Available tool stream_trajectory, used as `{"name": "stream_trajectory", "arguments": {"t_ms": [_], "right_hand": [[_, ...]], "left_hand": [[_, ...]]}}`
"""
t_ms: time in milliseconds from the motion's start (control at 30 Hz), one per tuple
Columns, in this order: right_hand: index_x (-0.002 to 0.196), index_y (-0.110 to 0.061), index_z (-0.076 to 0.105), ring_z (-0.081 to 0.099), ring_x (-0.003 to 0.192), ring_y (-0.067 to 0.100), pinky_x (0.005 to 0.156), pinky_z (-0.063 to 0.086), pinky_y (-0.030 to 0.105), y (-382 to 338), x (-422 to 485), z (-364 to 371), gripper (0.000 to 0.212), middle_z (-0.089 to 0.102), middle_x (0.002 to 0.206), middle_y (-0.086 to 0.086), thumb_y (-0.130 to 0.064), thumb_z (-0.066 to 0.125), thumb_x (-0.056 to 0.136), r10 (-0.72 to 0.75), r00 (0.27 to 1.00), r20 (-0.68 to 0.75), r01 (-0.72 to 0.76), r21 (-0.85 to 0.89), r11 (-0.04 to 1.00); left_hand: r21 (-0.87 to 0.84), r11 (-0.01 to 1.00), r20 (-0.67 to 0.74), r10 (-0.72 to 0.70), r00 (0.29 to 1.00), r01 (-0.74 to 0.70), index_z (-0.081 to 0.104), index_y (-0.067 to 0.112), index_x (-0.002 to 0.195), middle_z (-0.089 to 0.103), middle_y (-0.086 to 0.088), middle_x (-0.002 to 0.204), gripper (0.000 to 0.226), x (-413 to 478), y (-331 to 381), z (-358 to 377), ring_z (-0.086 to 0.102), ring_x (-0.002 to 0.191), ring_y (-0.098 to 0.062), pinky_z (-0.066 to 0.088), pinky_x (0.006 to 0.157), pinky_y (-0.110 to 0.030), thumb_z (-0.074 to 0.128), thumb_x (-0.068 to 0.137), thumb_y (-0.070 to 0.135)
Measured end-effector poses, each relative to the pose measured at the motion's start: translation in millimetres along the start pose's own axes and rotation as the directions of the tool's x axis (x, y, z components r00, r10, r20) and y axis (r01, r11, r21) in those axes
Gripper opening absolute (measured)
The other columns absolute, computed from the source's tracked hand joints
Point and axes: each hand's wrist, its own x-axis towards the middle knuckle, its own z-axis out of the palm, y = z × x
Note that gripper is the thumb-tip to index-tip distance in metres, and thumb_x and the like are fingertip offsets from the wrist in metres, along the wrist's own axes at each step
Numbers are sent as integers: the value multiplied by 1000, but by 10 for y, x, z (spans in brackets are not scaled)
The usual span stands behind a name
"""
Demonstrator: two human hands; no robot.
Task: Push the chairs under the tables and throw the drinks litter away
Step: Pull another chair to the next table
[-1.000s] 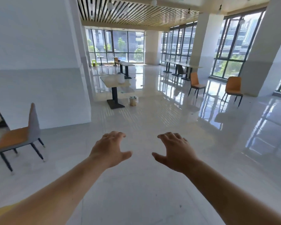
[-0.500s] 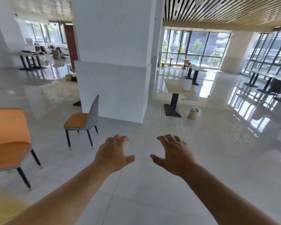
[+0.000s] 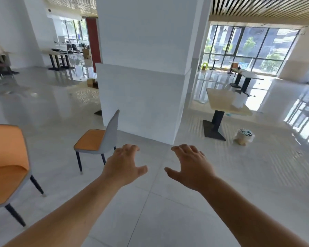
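2 bare hands are held out low over the pale tiled floor (image 3: 150, 220), palms down, near each other but apart; the left hand (image 3: 124, 165) and the right hand (image 3: 189, 166) each show a wide grip, fingers spread and slightly curled, with nothing held. 2 chairs are seen on the left, both standing out on open floor and well apart from any desk. The nearer orange chair (image 3: 6, 168) is cut by the left edge of the view, its seat facing right. The grey-backed chair (image 3: 98, 141) with an orange seat is placed just in front of the large white pillar (image 3: 141, 77), just beyond the left hand in the view, its back turned toward the pillar. To the right of the pillar, a light wooden desk (image 3: 221, 102) on a black pedestal is seen, with a white object, too blurred to identify, resting on its far side. A small bagged litter bin (image 3: 243, 137) with rubbish in it is set on the floor just beside the pedestal base, to its right. Further desks are visible by the windows and at far left
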Motion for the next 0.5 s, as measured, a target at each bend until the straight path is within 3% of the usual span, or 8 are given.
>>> {"name": "stream_trajectory", "arguments": {"t_ms": [200, 333, 500], "right_hand": [[150, -28, 39, 43, 135, 24, 107, 42, 45, 725, 1594, 584, 83, 49, 147, -2, -80, 47, 85, -107, 994, 10, 106, 84, 991], [150, -29, 37, 44, 134, 24, 107, 44, 44, 1087, 2712, 794, 84, 49, 147, -3, -81, 45, 84, -199, 979, 41, 193, 125, 973], [149, -28, 38, 45, 132, 25, 105, 44, 44, 1266, 4083, 1041, 83, 50, 144, -2, -81, 45, 85, -312, 949, 51, 304, 124, 944]], "left_hand": [[1, 987, -16, -161, 987, 161, 36, 30, 145, 39, 6, 151, 81, 1444, -253, 340, 40, 132, -21, 49, 91, -40, 61, 82, 72], [14, 961, -38, -275, 961, 275, 37, 31, 145, 37, 7, 154, 77, 2285, -416, 415, 42, 131, -19, 42, 81, -35, 62, 83, 70], [39, 933, -104, -354, 930, 359, 38, 29, 145, 41, 7, 151, 80, 3319, -811, 481, 39, 130, -22, 37, 82, -33, 61, 81, 73]]}}
